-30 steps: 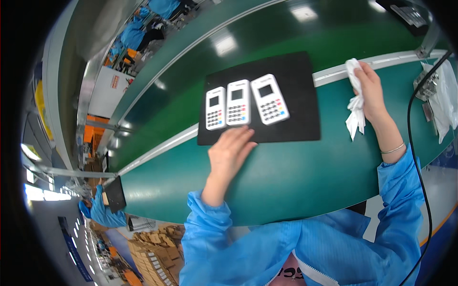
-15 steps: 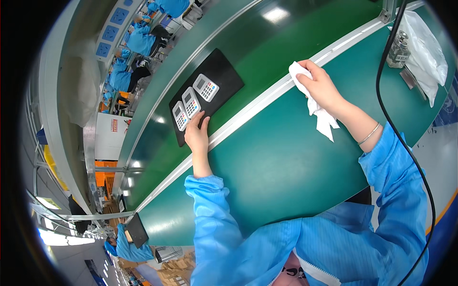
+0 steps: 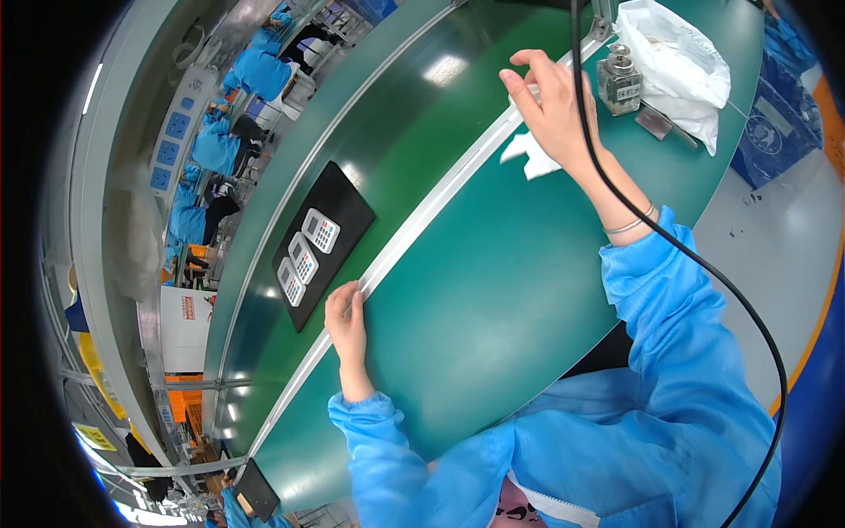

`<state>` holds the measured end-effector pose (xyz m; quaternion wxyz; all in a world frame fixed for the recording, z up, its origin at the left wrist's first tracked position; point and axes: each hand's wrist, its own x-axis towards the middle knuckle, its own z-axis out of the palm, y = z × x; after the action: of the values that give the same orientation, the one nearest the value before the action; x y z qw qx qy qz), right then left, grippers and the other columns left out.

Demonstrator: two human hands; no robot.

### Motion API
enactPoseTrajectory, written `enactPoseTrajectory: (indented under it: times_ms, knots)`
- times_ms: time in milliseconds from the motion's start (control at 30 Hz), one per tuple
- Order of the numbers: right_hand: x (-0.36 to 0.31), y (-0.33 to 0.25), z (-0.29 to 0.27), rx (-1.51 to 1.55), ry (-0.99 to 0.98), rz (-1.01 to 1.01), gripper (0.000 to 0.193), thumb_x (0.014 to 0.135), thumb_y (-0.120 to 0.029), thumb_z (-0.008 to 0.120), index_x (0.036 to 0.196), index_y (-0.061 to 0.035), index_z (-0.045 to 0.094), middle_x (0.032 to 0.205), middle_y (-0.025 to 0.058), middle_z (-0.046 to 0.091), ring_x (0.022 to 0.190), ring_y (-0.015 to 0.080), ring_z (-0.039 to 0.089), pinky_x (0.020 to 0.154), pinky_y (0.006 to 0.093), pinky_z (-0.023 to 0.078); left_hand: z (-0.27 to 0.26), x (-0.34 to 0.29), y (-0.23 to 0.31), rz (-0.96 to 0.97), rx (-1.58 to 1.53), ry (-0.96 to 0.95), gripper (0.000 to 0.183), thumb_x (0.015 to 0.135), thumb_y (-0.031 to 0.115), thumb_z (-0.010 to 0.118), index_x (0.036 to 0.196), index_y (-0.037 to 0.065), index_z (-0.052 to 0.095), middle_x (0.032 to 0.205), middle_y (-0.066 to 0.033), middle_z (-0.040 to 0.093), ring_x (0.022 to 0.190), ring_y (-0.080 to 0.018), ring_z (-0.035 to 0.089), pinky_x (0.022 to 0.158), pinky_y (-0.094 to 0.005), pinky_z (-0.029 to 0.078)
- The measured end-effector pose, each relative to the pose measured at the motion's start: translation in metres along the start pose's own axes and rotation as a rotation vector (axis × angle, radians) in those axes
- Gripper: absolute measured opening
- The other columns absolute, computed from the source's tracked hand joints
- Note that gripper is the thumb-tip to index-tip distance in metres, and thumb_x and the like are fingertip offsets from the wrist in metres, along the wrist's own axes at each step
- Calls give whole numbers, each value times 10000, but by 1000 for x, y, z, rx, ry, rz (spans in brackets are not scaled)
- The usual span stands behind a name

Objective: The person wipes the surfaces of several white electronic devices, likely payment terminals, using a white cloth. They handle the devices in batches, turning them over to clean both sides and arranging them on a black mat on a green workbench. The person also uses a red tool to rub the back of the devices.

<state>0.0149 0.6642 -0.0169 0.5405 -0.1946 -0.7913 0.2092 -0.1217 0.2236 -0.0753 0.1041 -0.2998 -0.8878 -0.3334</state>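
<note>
Three small white card readers (image 3: 303,258) with keypads lie in a row on a black mat (image 3: 349,208) on the green belt. My left hand (image 3: 346,321) rests at the white rail (image 3: 414,231), just right of the mat's near end. Its fingers are loosely bent with the thumb apart, and nothing shows in them. My right hand (image 3: 556,110) is open, fingers spread, above the far right part of the table. Beneath it lies a crumpled white cloth (image 3: 531,157), partly hidden by the hand. A glass bottle (image 3: 620,81) with a metal top stands just right of that hand.
A white plastic bag (image 3: 673,53) lies behind the bottle, with a small flat metal piece (image 3: 653,121) in front. A black cable (image 3: 704,264) hangs across my right arm. Co-workers in blue (image 3: 216,145) sit beyond the belt. A dark tray (image 3: 257,488) is at the lower left.
My left hand has come away from the card readers to the rail. My right hand has let go of the white cloth and opened. The view has shifted, and the mat appears further left and lower.
</note>
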Motion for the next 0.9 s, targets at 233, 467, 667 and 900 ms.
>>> enactPoseTrajectory:
  times_ms: [233,467,667,900]
  knots:
    - [-28,8,23,-7,-373,76,183,957,-244,650,983,-66,685,869,125,665,815,373,684,762,490,550,3,-5,5,-3,11,-16,179,995,97,666,1132,9,741,1117,-121,718,1079,-237,674,959,-347,514]
    - [-51,17,28,-276,-647,22,510,905,-369,726,1249,-10,617,1127,208,663,977,371,700,800,507,582,15,-4,9,22,-43,-18,164,994,95,670,1106,2,744,1088,-118,718,1047,-226,675,954,-336,510]
    - [-27,71,14,-554,-421,152,418,897,-346,734,1118,-1,651,1030,177,667,911,367,722,731,476,592,19,-2,-7,0,-111,-41,160,964,58,689,1110,57,753,1171,-104,648,1107,-230,635,855,-316,579]
    - [-50,61,51,-227,-449,-227,307,896,-205,693,1155,-42,678,1052,177,644,1049,387,636,873,516,518,47,5,41,222,36,-140,315,873,177,761,1179,101,743,1291,-136,646,1242,-344,582,1052,-450,462]
